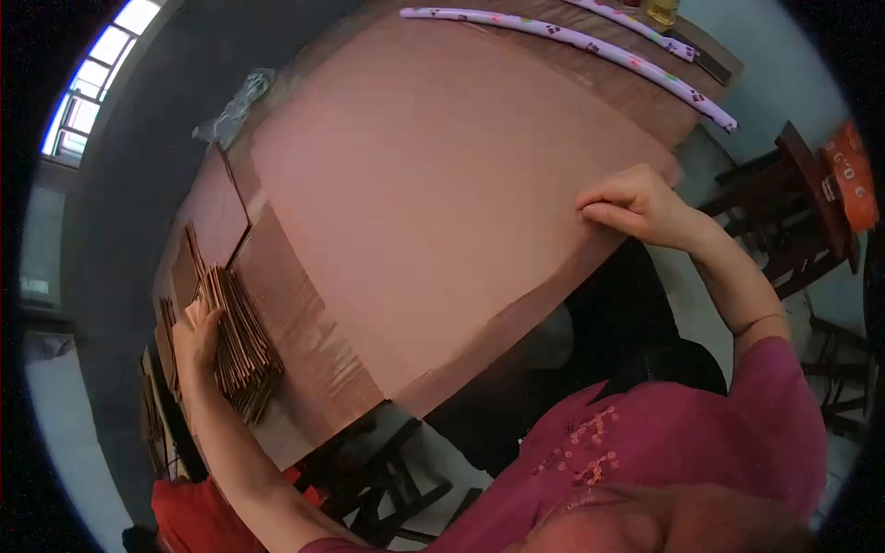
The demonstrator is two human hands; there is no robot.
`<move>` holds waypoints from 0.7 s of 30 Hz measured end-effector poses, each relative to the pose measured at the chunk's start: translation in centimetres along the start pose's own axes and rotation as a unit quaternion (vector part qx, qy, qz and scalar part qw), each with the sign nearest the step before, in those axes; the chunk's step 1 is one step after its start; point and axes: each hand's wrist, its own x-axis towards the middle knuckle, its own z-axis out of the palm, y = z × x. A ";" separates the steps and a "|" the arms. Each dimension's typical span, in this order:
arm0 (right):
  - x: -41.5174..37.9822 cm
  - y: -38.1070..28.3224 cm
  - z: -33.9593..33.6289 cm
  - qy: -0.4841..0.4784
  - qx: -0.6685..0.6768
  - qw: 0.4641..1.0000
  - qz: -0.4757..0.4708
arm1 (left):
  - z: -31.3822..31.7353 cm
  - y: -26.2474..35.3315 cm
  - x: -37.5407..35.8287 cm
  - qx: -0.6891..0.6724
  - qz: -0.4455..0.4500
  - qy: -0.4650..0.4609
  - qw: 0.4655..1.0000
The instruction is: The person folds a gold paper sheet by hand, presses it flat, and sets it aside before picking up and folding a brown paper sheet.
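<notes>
A large, flat pinkish-brown sheet (433,194) covers most of the table, its near edge hanging slightly over the side. My right hand (645,210) rests at the right part of this sheet near its edge, thumb and forefinger pressed together; anything between them is too small or hidden to make out. On the left, my left hand (195,336) reaches into a bundle of thin brown cardboard pieces (240,332) that lean on edge. Its thumb lies against the bundle and the fingers are bent around some pieces, partly hidden.
Two long purple patterned rolls (572,41) lie along the far right side of the wooden table (304,350). Crumpled clear plastic (238,106) sits at the far left edge. A dark wooden chair (793,203) with an orange bag (850,175) stands right. Red cloth (189,516) is below left.
</notes>
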 end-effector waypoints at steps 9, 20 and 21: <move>-2.7 1.7 -4.0 0.094 0.038 0.992 0.070 | 3.0 -2.2 3.0 0.676 0.005 0.641 0.365; -8.7 11.9 -3.2 0.484 0.323 0.775 0.244 | 27.1 -17.8 18.6 0.851 0.210 0.303 0.374; -8.6 11.6 -2.7 0.465 0.365 0.764 0.256 | 28.7 -20.0 20.5 0.844 0.202 0.280 0.410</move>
